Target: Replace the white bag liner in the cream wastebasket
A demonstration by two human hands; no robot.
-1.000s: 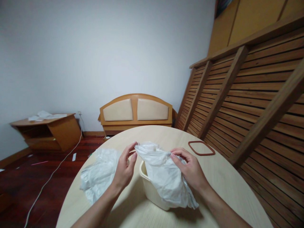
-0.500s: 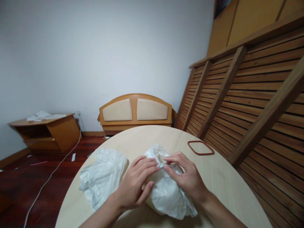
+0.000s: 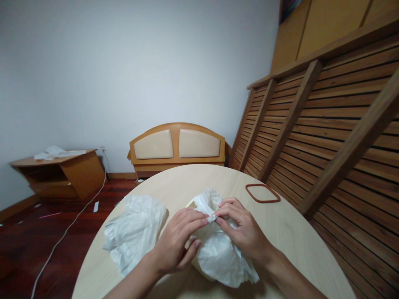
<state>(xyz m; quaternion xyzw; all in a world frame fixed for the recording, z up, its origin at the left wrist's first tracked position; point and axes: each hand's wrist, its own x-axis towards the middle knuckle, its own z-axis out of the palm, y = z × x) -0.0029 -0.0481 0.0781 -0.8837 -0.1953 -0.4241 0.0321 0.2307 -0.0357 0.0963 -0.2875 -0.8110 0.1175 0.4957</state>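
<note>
A crumpled white plastic bag (image 3: 218, 257) lies over a pale object, mostly hidden, at the near middle of the round table. My right hand (image 3: 241, 226) pinches a gathered part of this bag between thumb and fingers. From the other side, my left hand (image 3: 182, 238) has its fingertips on the same gathered part, its thumb bent below them. The fingertips of both hands nearly meet there. Another crumpled white plastic bag (image 3: 135, 230) rests on the table left of my left hand.
A reddish-brown rounded frame (image 3: 262, 202) lies on the round table (image 3: 299, 249) at the right. Beyond stand a headboard (image 3: 176, 143) and a low cabinet (image 3: 84, 170). A slatted wooden panel (image 3: 330, 124) leans along the right side. A cable crosses the floor.
The gathered part of the bag is pinched more tightly and has shifted slightly. The fingers of my right hand have drawn closer together. My left hand has barely moved.
</note>
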